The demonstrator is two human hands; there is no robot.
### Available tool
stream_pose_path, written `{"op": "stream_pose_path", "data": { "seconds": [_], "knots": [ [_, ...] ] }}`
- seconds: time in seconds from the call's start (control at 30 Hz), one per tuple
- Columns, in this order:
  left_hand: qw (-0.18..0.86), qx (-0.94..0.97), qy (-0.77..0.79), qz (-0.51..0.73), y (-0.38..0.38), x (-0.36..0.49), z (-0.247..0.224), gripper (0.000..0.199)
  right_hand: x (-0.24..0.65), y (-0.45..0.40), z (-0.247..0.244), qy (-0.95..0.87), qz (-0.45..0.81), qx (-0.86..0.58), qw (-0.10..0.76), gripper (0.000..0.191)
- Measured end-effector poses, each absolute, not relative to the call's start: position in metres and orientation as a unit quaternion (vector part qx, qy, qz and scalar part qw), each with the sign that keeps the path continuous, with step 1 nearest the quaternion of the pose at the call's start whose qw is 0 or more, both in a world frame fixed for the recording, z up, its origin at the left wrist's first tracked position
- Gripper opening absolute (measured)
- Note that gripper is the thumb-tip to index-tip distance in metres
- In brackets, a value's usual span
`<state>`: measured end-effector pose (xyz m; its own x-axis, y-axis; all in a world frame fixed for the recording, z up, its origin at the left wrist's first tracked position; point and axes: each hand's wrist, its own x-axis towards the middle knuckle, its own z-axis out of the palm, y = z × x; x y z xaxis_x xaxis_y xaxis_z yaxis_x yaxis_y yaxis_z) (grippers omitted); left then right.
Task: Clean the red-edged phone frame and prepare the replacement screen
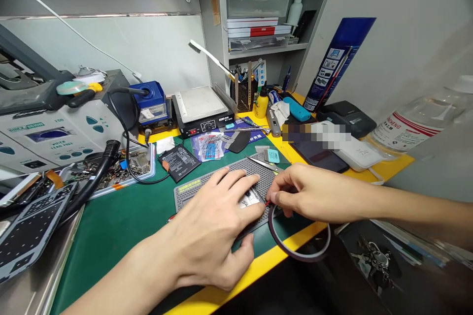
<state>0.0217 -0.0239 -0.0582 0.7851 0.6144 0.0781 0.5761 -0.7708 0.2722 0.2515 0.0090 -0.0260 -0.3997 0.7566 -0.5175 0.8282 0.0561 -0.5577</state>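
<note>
Left hand (221, 211): palm down, fingers spread over a white part (250, 198), presumably to steady it; the part shows only between the fingers, its kind uncertain.

Right hand (299, 192): thumb and fingers pinched on the near edge of the tape (303, 257). A speck of red at the fingertips, perhaps the tape's loose end. The thin brown ring, pale inside, hangs over the bench's yellow edge, likely so that it can turn freely.

Mat (236, 165): grey, honeycomb-textured, beneath the left hand; probably there for grip.

Steel tool (264, 162): slim, pointed, on the mat's far right; scissors or tweezers, cannot tell.

Battery (180, 162): flat, black, printed; left of the mat on smooth green sheeting (111, 226).

Parts tray (111, 172): shallow, pale-rimmed, heaped with small metal pieces; far left.

Holder (242, 96): black mesh, far side, keeping tools upright.

Bottle (402, 123): clear, rounded, red-striped label; far right.
</note>
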Motion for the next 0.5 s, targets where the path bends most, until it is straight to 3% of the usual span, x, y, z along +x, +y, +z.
{"op": "stream_pose_path", "data": {
  "seconds": [0.17,0.3,0.5],
  "knots": [
    [0.127,0.91,0.357,0.168,-0.034,0.018,-0.053,0.04,0.262,0.0,-0.012,0.696,-0.474,0.539,0.01,0.022],
    [0.236,0.805,0.476,0.264,-0.06,0.033,-0.042,0.018,0.258,-0.009,-0.001,0.6,-0.604,0.521,-0.062,0.027],
    [0.356,0.695,0.583,0.223,-0.091,0.072,-0.045,0.027,0.229,-0.017,-0.002,0.446,-0.719,0.508,-0.163,0.015]
  ]
}}
